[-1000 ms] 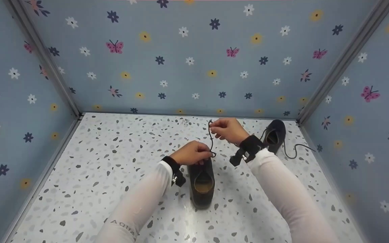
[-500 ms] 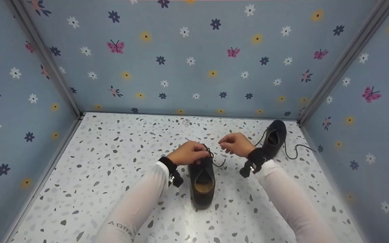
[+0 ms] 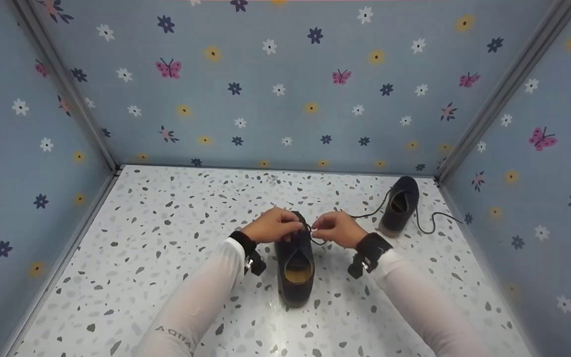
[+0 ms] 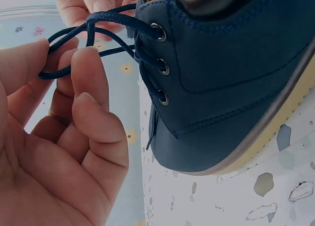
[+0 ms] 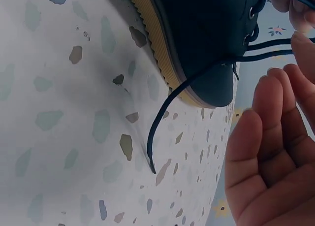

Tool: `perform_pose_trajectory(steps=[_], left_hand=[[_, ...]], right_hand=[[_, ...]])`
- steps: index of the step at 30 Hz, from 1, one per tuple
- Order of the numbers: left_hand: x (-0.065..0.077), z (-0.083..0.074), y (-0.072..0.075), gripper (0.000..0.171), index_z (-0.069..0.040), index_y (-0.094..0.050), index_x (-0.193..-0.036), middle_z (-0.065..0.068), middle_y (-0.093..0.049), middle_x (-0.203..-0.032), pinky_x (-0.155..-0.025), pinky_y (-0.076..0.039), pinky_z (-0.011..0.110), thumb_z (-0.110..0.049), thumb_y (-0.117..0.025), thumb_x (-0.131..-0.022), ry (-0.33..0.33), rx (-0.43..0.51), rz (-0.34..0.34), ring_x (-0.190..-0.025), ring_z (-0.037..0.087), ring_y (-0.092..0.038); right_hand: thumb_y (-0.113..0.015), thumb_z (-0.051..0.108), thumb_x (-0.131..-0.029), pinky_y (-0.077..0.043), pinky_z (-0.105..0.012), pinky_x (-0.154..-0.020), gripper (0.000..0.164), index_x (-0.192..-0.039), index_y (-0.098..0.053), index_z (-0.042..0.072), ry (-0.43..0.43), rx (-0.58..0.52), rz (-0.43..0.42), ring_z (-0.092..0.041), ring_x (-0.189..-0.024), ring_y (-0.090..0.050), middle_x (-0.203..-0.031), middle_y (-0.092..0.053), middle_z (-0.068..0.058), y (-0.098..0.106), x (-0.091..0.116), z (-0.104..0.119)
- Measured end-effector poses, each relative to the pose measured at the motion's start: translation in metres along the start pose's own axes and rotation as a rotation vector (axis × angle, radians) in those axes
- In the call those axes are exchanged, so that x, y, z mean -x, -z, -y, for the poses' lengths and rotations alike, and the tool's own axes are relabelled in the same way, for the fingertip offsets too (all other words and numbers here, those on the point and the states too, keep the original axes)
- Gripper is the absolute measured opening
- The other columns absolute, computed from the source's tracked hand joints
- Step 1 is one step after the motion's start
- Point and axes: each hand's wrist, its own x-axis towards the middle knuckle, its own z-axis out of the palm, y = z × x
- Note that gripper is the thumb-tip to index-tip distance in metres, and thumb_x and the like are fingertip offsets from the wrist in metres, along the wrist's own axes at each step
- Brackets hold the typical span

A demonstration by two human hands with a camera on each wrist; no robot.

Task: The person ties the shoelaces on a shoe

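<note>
A dark blue lace-up shoe (image 3: 297,296) with a pale yellow sole stands on the floor, toe pointing away. My left hand (image 3: 271,226) is over its front, pinching a loop of the shoelace (image 4: 125,21) between thumb and fingers. From the other side my right hand (image 3: 339,229) meets it, thumb and fingertip on the lace close beside the knot area; the remaining fingers curl loosely. In the right wrist view a free lace end (image 5: 162,113) arcs down beside the toe to the floor. Metal eyelets (image 4: 163,67) line the shoe's side.
A second dark shoe (image 3: 395,220) stands at the back right, its laces (image 3: 434,225) spread loose on both sides. The speckled white floor (image 3: 176,277) meets flowered blue panels (image 3: 275,74) behind and at both sides.
My right hand drew a lace upward, let it drop, then came down and left to the lace beside my left hand. The left hand stays over the shoe.
</note>
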Motion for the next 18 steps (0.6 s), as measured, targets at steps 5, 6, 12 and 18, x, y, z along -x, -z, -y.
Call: perform_pose_trajectory(steps=[5,6,12,18], left_hand=[[-0.002,-0.001,-0.001,0.028,-0.012,-0.074,-0.091,-0.003,-0.067,-0.08,-0.061,-0.051,0.025,-0.035,-0.065,-0.104,-0.007,-0.007,0.003,-0.069,0.01,-0.065],[-0.002,-0.001,-0.002,0.028,-0.012,-0.074,-0.092,-0.004,-0.067,-0.079,-0.061,-0.051,0.025,-0.035,-0.065,-0.103,-0.008,-0.008,0.002,-0.069,0.01,-0.065],[-0.002,-0.002,-0.002,0.028,-0.009,-0.075,-0.093,-0.003,-0.067,-0.079,-0.061,-0.051,0.025,-0.034,-0.066,-0.103,-0.009,-0.02,-0.002,-0.069,0.01,-0.065],[-0.002,-0.001,-0.002,0.028,-0.007,-0.075,-0.094,-0.003,-0.067,-0.082,-0.062,-0.052,0.025,-0.032,-0.065,-0.103,-0.011,-0.027,-0.005,-0.07,0.01,-0.066]], right_hand=[[-0.08,0.016,-0.092,-0.053,-0.022,-0.063,0.014,-0.103,-0.079,0.008,0.027,-0.01,-0.019,-0.004,-0.069,-0.064,-0.087,-0.077,-0.007,-0.008,-0.003,0.003],[-0.08,0.015,-0.092,-0.053,-0.022,-0.063,0.012,-0.102,-0.079,0.009,0.026,-0.013,-0.018,-0.004,-0.068,-0.063,-0.087,-0.077,-0.005,-0.009,-0.004,0.004],[-0.074,0.013,-0.096,-0.052,-0.022,-0.066,0.007,-0.097,-0.076,0.006,0.051,0.027,-0.011,-0.004,-0.069,-0.062,-0.087,-0.075,-0.004,-0.009,-0.004,0.005],[-0.069,0.008,-0.091,-0.048,-0.024,-0.066,0.005,-0.086,-0.068,0.009,0.087,0.232,-0.065,-0.006,-0.068,-0.056,-0.077,-0.067,0.0,0.002,0.003,0.011]])
